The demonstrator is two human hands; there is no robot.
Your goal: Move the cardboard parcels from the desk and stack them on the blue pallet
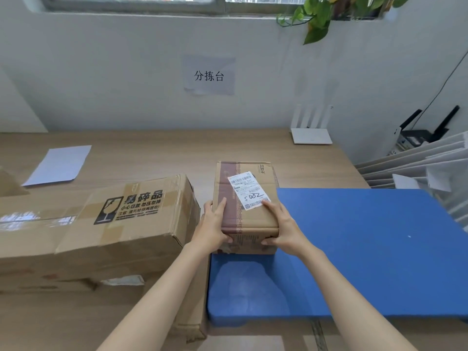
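One parcel (249,221) — underside unseen

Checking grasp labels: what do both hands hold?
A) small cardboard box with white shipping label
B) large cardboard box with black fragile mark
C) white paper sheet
A: left hand and right hand grip the near corners of the small brown cardboard box bearing the white shipping label.

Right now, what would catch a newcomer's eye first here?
The left hand and right hand grip a small cardboard parcel with a white shipping label at the centre. The bright blue pallet fills the right, and a long carton with a fragile mark lies on the left.
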